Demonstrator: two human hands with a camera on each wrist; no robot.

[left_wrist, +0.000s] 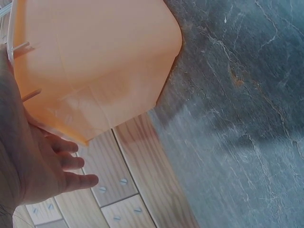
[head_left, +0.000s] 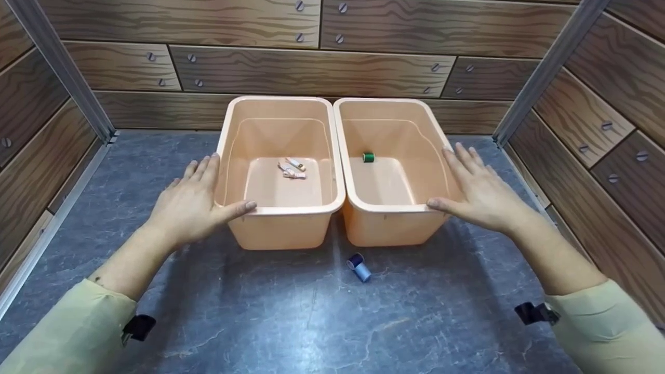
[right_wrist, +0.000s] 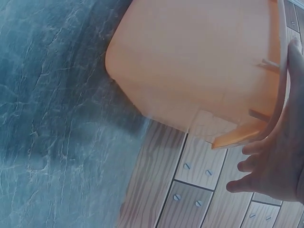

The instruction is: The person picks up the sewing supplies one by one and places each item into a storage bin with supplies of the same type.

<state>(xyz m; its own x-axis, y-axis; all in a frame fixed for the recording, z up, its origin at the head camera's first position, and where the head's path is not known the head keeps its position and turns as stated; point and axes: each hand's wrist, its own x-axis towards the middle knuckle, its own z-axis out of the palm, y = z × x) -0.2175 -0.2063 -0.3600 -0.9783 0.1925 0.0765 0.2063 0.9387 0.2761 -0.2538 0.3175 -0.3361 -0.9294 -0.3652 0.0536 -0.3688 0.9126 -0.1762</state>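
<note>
Two peach plastic bins stand side by side with their rims touching or nearly so. My left hand rests against the outer rim of the left bin, fingers extended along its side and thumb on the near corner. On the other side, my right hand touches the right bin in the same way, thumb over its near rim. Several small whitish clip-like pieces lie in the left bin; their exact kind is unclear. Inside the right bin is a green thread spool.
In front of the bins, a dark blue thread spool and a light blue thread spool lie together on the grey marbled tabletop. Wood-patterned panels enclose the back and both sides, with metal posts at the corners.
</note>
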